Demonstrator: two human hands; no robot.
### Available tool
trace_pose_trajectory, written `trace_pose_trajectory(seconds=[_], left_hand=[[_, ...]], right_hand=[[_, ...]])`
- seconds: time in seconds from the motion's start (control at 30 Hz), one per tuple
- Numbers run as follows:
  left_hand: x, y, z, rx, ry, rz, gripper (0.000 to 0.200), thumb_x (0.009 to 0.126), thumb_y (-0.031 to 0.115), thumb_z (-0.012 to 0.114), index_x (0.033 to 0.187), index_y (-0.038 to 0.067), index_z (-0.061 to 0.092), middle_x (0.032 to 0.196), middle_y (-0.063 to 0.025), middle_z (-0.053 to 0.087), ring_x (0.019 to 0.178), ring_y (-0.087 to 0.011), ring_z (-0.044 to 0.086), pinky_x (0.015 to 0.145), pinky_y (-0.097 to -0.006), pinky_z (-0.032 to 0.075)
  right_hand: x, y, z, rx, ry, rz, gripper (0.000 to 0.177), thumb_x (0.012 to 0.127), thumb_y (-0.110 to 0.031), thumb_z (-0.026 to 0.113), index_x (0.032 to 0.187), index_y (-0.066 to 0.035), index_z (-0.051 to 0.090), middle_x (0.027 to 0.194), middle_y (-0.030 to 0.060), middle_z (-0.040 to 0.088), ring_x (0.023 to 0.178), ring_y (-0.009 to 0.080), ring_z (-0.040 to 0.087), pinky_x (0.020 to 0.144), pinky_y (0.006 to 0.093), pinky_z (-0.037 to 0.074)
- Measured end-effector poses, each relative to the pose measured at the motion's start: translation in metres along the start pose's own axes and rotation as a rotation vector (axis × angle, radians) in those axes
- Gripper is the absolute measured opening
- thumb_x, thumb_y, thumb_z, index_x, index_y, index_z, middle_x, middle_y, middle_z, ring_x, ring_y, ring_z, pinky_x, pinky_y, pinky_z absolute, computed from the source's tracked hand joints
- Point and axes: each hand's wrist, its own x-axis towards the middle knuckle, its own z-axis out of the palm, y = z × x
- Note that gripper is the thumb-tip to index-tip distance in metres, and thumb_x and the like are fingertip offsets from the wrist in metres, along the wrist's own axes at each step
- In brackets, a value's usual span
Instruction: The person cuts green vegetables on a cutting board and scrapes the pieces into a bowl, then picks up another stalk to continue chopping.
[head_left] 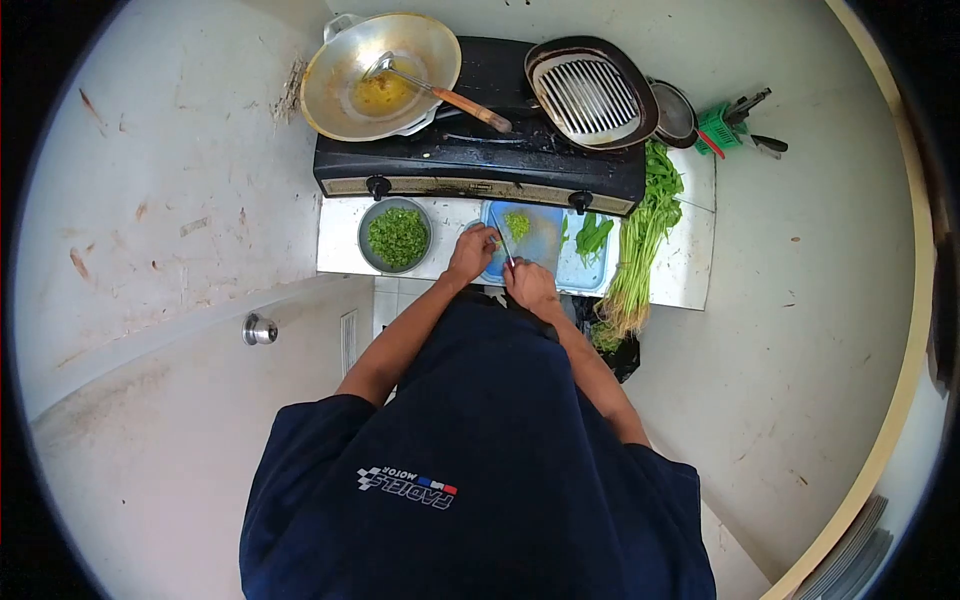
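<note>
My right hand (533,284) is closed round the handle of a knife (503,238), whose blade points away from me over a blue cutting board (540,240). Just left of the blade, my left hand (472,252) has its fingers bent together at the board's left edge; what they hold, if anything, is too small to make out. Chopped pale green pieces (517,224) lie on the board beyond the blade. Some green leaves (593,238) rest on the right part of the blue surface. A grey bowl (365,250) of chopped greens stands left of my left hand.
Behind the board stands a black gas stove (480,165) carrying a wok (330,90) with a wooden-handled ladle (470,106) and a grill pan (640,130). Bundled leafy greens with roots (640,250) overhang the counter's front edge at right. A green basket (718,128) holds knives.
</note>
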Motion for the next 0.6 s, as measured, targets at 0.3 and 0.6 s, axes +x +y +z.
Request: trace_pose_trajectory(seconds=[0.3, 0.6], left_hand=[[0.001, -0.004, 0.002, 0.035, 0.031, 0.018, 0.013, 0.079, -0.007, 0.068, 0.091, -0.002, 0.069, 0.083, -0.0171, 0.063, 0.079, -0.0332, 0.068, 0.073, -0.0422, 0.056], [-0.001, -0.003, 0.003, 0.009, 0.045, 0.015, 0.012, 0.079, -0.007, 0.068, 0.090, -0.002, 0.068, 0.083, -0.0173, 0.063, 0.079, -0.0342, 0.067, 0.072, -0.0432, 0.055]], right_hand=[[-0.018, 0.005, -0.004, -0.038, -0.003, -0.005, 0.041, 0.101, -0.035, 0.053, 0.093, 0.001, 0.069, 0.081, 0.0267, 0.071, 0.076, 0.0448, 0.072, 0.072, 0.0534, 0.058], [-0.008, 0.001, -0.004, -0.023, -0.007, -0.007, 0.042, 0.101, -0.036, 0.053, 0.092, 0.002, 0.069, 0.080, 0.0271, 0.070, 0.076, 0.0457, 0.071, 0.072, 0.0537, 0.057]])
